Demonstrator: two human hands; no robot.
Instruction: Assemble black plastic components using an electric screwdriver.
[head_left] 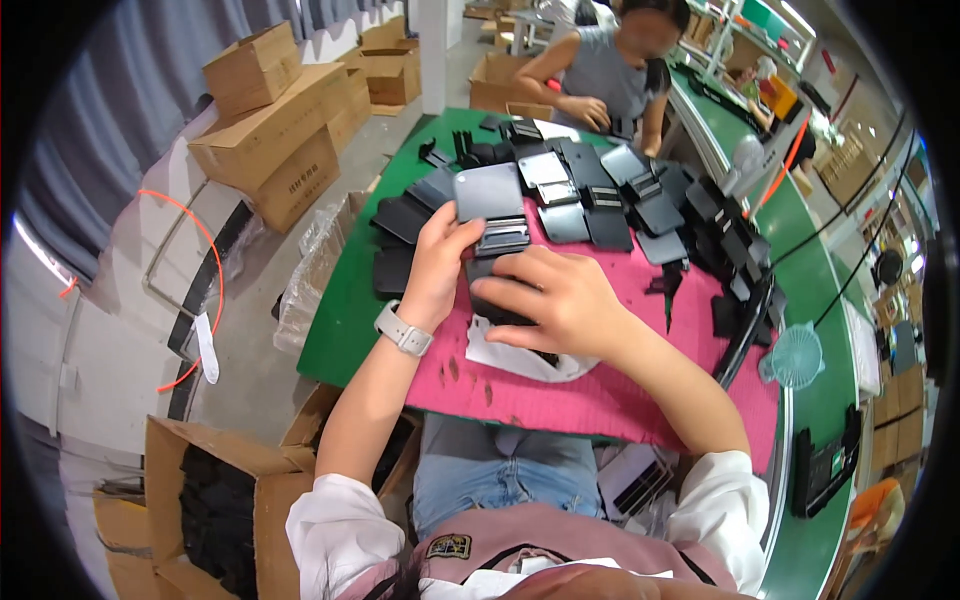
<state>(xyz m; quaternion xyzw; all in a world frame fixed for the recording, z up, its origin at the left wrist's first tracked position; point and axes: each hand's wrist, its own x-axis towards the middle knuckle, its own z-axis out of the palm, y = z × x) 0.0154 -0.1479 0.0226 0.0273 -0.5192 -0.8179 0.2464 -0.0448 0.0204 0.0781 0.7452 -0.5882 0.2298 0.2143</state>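
Observation:
In my left hand [440, 262] is a hinged plastic stand with a smooth grey top plate [490, 192], a ribbed metallic-looking hinge section [503, 238] and a black lower part. My left thumb and fingers close on its left side by the hinge. Curled over the black lower part is my right hand [560, 300], its fingertips touching it; the palm side is hidden. A crumpled white sheet [515, 358] lies beneath the right hand, with something dark partly showing on it. Similar grey plates and black pieces [605, 215] lie just beyond my hands.
A pink mat [630, 375] covers much of the green table [340, 330]. More black parts [735, 240] crowd its right side, near a pale green mesh basket [797, 357]. Across the table sits a co-worker [612, 75]. Cardboard boxes [265, 130] stand left; an open box [215, 500] holds dark pieces.

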